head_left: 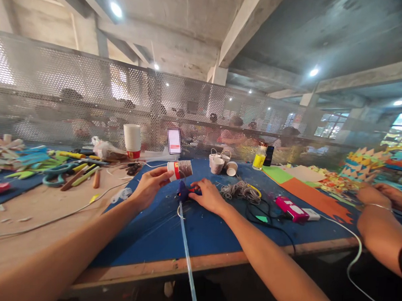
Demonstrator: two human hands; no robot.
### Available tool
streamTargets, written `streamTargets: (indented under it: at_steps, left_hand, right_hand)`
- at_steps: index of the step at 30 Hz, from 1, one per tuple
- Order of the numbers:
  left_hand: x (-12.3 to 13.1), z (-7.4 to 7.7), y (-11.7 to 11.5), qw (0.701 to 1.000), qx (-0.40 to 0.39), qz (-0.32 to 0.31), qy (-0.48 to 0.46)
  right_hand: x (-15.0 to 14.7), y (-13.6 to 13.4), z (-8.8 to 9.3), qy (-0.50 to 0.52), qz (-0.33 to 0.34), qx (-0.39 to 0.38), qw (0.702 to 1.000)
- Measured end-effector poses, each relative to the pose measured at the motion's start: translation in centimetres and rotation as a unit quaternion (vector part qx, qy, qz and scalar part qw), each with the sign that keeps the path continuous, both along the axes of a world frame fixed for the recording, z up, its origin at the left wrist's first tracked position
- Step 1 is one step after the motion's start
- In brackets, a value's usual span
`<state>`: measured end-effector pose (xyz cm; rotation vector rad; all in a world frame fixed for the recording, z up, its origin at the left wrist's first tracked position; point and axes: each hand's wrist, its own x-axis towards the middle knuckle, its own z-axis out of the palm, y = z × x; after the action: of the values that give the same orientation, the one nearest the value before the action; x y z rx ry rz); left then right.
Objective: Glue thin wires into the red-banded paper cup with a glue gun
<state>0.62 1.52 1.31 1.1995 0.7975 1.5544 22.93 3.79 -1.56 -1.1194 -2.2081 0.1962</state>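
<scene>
My left hand (153, 185) grips a paper cup (180, 170) lying on its side in the air, white and red at one end and wrapped in greyish cord at the other. Just below the cup is a dark blue glue gun (183, 192) with an orange part, and the fingers of my right hand (208, 196) are closed on it. From its rear a long, clear glue stick (187, 252) runs back past the table's front edge. Several small cord-covered cups (217, 164) stand beyond my right hand, one tipped over. Coiled grey cord (241, 191) lies right of that hand.
A stack of paper cups (132, 138) and a phone (174, 141) stand at the back. Scissors (56, 174) and markers lie left. A yellow bottle (259, 157), pink power strip (291, 209) and orange paper (314, 197) are right, near another person's hands (375, 198). Cables cross the table.
</scene>
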Motion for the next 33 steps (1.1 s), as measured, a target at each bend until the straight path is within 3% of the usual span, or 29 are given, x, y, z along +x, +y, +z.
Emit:
streamTargets:
  at_steps: [3,5,8,11,15,20,26,29,33]
  left_hand:
    - [0.4,0.2,-0.4,1.0,0.008,-0.013,0.015]
    - [0.5,0.3,-0.6,1.0,0.014,-0.017,0.022]
    - [0.6,0.3,-0.7,0.999,0.021,-0.014,0.021]
    - [0.6,0.3,-0.6,0.999,0.029,-0.014,0.02]
    - [0.6,0.2,-0.6,0.999,0.029,-0.012,0.025]
    - [0.3,-0.2,-0.4,0.998,0.028,0.015,0.061]
    - [0.4,0.0,-1.0,0.986,0.04,0.016,0.159]
    - [0.7,0.3,-1.4,0.981,0.037,-0.012,0.192]
    - [1.0,0.5,-1.7,0.973,0.031,-0.044,0.223]
  right_hand:
    - [-0.2,-0.1,1.0,0.118,0.008,-0.022,0.993]
    - [-0.3,-0.3,1.7,0.193,0.052,-0.096,0.975]
    - [-0.6,-0.8,2.4,0.276,0.132,-0.223,0.926]
    - [-0.7,-1.3,2.6,0.305,0.186,-0.296,0.886]
    - [-0.6,-1.4,2.5,0.307,0.178,-0.317,0.879]
    - [-0.1,-0.9,2.6,0.286,0.12,-0.279,0.909]
    - [0.4,-0.8,3.0,0.248,0.09,-0.098,0.96]
    - [0.4,-0.8,3.0,0.242,0.064,-0.026,0.968]
    - [0.4,-1.1,3.4,0.257,0.054,0.013,0.965]
